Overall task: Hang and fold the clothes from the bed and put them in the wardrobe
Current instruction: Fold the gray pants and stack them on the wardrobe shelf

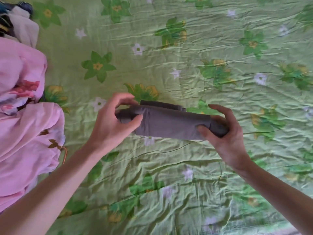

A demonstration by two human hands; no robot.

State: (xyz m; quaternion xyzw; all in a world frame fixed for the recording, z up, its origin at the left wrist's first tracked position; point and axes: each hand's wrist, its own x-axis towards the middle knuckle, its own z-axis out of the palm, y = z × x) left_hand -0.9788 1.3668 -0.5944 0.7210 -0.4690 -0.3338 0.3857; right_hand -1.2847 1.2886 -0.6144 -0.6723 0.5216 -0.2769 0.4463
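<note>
Above the green floral bedspread (220, 48), the left hand (111, 122) and right hand (225, 136) are each gripping one end of the grey folded garment (171, 123), thumb on top and fingers curled behind, probably keeping the layers from slipping open. The garment is showing as a compact, many-layered oblong with one stitched seam, while pink clothes (25, 133) are lying at the left.

A bed under soft, even daylight

A crinkled light-green bedspread (211, 48) printed with green, yellow-centred flowers and small white blossoms fills the view from nine o'clock round to six. At about five o'clock, in the bottom corner, its edge gives way to a pale, blurred strip that cannot be made out. Shadows are faint.
</note>
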